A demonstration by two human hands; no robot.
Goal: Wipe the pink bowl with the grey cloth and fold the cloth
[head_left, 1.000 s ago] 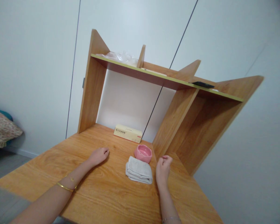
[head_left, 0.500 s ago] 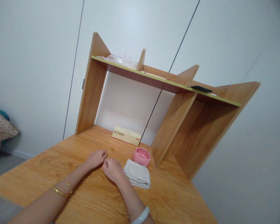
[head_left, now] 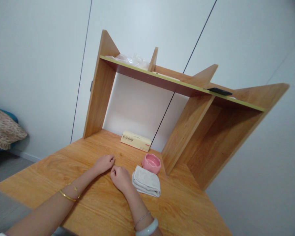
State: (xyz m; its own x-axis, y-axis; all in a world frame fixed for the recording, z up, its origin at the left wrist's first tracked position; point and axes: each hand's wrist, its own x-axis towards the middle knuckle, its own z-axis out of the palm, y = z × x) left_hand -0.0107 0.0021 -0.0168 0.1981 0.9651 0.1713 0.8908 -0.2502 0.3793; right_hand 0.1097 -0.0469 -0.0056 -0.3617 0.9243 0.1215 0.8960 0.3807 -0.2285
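My left hand (head_left: 105,163) rests on the wooden desk (head_left: 100,209), its fingers curled into a loose fist. Just beside it lies my right hand (head_left: 120,178), also closed, with the knuckles turned toward the left one. Nothing shows in either fist. Right of my right hand is a folded light grey cloth (head_left: 146,181), close to the wrist. Behind the cloth stands a pink faceted bowl (head_left: 151,164) that looks like an ashtray. Farther back, a long cream box (head_left: 135,141) with printed lettering lies near the wall.
A wooden shelf unit (head_left: 186,131) rises from the desk's back and right side. On its upper board are a clear plastic bag (head_left: 132,61) and a flat black object (head_left: 220,91). Patterned fabric (head_left: 5,129) shows at the far left, beyond the desk edge.
The camera view has shifted slightly, so the desk and shelf appear a little farther right and higher. My hands stay closed in the same place on the desk.
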